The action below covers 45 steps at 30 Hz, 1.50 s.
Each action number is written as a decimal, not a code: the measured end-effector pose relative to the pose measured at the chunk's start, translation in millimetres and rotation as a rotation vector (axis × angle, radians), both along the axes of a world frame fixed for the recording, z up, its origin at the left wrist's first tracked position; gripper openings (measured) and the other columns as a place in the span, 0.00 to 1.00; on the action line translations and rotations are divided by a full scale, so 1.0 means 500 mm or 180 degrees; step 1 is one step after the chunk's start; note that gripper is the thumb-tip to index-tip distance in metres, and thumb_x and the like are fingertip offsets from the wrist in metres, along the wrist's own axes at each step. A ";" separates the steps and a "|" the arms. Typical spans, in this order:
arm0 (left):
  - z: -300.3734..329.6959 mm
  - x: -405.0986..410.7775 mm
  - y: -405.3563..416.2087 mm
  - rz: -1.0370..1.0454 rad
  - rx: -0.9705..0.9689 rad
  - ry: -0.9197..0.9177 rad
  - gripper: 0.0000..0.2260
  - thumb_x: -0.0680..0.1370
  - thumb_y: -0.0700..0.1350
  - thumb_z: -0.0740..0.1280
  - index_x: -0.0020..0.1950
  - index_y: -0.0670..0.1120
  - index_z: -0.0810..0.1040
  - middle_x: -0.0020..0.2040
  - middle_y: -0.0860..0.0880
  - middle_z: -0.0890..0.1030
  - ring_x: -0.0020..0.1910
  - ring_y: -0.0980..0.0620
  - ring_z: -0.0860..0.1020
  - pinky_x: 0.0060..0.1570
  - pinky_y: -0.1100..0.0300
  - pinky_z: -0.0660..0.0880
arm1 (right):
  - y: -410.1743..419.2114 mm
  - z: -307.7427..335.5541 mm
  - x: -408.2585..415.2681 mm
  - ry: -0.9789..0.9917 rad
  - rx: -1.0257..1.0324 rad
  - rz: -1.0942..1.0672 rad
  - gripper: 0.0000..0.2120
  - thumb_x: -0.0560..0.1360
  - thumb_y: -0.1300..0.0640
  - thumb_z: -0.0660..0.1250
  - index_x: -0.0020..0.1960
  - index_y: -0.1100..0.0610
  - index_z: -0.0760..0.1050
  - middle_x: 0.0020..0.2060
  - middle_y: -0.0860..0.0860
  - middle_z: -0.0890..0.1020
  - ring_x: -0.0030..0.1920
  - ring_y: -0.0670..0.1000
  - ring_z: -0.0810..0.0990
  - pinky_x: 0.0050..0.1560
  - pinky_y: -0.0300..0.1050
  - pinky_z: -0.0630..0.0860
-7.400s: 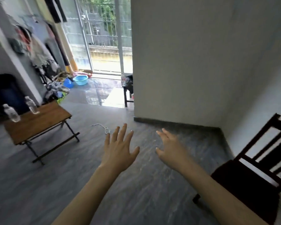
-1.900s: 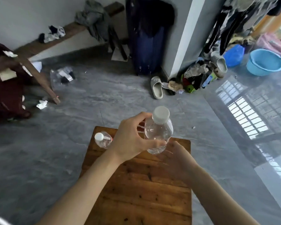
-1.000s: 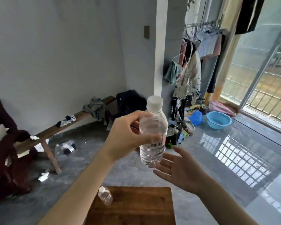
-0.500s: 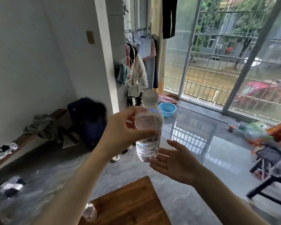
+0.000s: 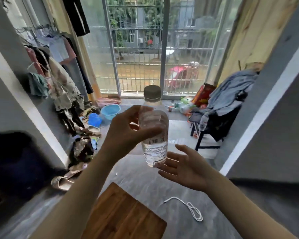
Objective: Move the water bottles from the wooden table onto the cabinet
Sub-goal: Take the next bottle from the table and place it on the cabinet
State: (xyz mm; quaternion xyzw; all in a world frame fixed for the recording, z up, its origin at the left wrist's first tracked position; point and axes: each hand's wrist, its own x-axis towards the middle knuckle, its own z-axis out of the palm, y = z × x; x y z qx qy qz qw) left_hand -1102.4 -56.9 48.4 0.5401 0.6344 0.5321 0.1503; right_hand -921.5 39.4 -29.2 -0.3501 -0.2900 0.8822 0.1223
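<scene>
The water bottle (image 5: 154, 128) is up in the air, upright, capped, well above the corner of the wooden table (image 5: 123, 216). Bare grey floor (image 5: 145, 183) spreads beyond that table edge, a white cord (image 5: 188, 207) lying on it. Left hand (image 5: 126, 133) wraps the bottle's middle, arm raised; right hand (image 5: 185, 168) waits flat-palmed, fingers spread, just under its base.

A single head-worn camera looks forward and slightly down, from close behind both raised forearms. It faces a barred window (image 5: 138, 49) across the room. The wide lens bends the walls at the edges. A corner of the worktop (image 5: 123, 216) sits at the bottom edge, probably right below the wearer.
</scene>
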 end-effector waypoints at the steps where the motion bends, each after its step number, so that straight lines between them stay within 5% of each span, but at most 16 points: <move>1: 0.004 0.029 0.019 -0.0140 0.0028 0.0038 0.25 0.67 0.52 0.78 0.63 0.48 0.79 0.56 0.51 0.84 0.54 0.51 0.83 0.50 0.62 0.81 | 0.002 0.003 0.034 0.0015 0.0003 -0.0135 0.28 0.77 0.50 0.62 0.71 0.66 0.69 0.62 0.65 0.78 0.59 0.64 0.79 0.61 0.57 0.77; 4: 0.014 0.118 0.072 -0.0544 0.0118 0.0127 0.26 0.65 0.59 0.76 0.60 0.53 0.78 0.52 0.58 0.83 0.51 0.57 0.83 0.43 0.72 0.77 | 0.005 0.011 0.140 0.0064 0.0027 -0.0542 0.29 0.77 0.50 0.63 0.71 0.68 0.68 0.60 0.66 0.78 0.58 0.64 0.79 0.63 0.57 0.75; 10: 0.020 0.325 0.155 -0.1228 0.0219 0.0191 0.21 0.65 0.63 0.77 0.55 0.65 0.77 0.48 0.71 0.83 0.49 0.65 0.83 0.43 0.71 0.78 | -0.003 0.019 0.383 0.0136 0.0105 -0.1243 0.25 0.75 0.50 0.63 0.64 0.66 0.74 0.56 0.65 0.80 0.57 0.63 0.79 0.62 0.55 0.76; 17: 0.000 0.611 0.176 -0.2084 0.0143 0.0073 0.22 0.65 0.58 0.79 0.58 0.58 0.81 0.51 0.59 0.87 0.49 0.58 0.86 0.45 0.64 0.81 | -0.056 -0.005 0.666 -0.0097 0.0107 -0.1874 0.29 0.76 0.48 0.62 0.69 0.67 0.71 0.58 0.64 0.80 0.56 0.61 0.81 0.58 0.54 0.78; 21: -0.007 0.763 0.166 -0.2475 0.0018 0.0097 0.27 0.64 0.59 0.79 0.61 0.50 0.83 0.50 0.53 0.88 0.50 0.53 0.86 0.51 0.49 0.83 | -0.104 -0.012 0.809 -0.0161 0.0096 -0.2171 0.27 0.74 0.47 0.62 0.64 0.67 0.76 0.55 0.64 0.82 0.53 0.60 0.82 0.60 0.54 0.77; 29: -0.007 1.043 0.126 -0.3125 -0.0120 0.0080 0.26 0.63 0.58 0.79 0.58 0.50 0.84 0.48 0.52 0.88 0.49 0.53 0.86 0.54 0.48 0.82 | -0.226 -0.017 1.062 -0.0222 0.0056 -0.3030 0.28 0.79 0.46 0.56 0.64 0.70 0.76 0.61 0.66 0.79 0.62 0.63 0.76 0.61 0.53 0.74; 35: -0.014 1.212 0.096 -0.3740 -0.0293 0.0153 0.18 0.63 0.56 0.79 0.51 0.54 0.84 0.43 0.53 0.87 0.45 0.52 0.86 0.47 0.53 0.82 | -0.332 -0.027 1.185 -0.0026 -0.0048 -0.3656 0.30 0.79 0.46 0.57 0.68 0.69 0.72 0.64 0.67 0.77 0.53 0.63 0.79 0.55 0.54 0.75; 40: -0.001 1.344 0.082 -0.4391 -0.0378 0.0138 0.20 0.63 0.57 0.79 0.53 0.55 0.84 0.45 0.54 0.88 0.46 0.56 0.86 0.50 0.58 0.82 | -0.417 -0.033 1.269 0.0230 -0.0112 -0.4314 0.30 0.79 0.46 0.57 0.69 0.69 0.71 0.65 0.67 0.76 0.71 0.65 0.70 0.68 0.55 0.69; 45: -0.001 1.467 0.066 -0.5059 -0.0357 0.0051 0.25 0.63 0.56 0.81 0.59 0.57 0.83 0.50 0.54 0.88 0.51 0.54 0.86 0.58 0.49 0.81 | -0.475 -0.022 1.327 0.0298 -0.0041 -0.4914 0.29 0.80 0.46 0.57 0.67 0.69 0.72 0.63 0.66 0.78 0.67 0.64 0.75 0.63 0.54 0.73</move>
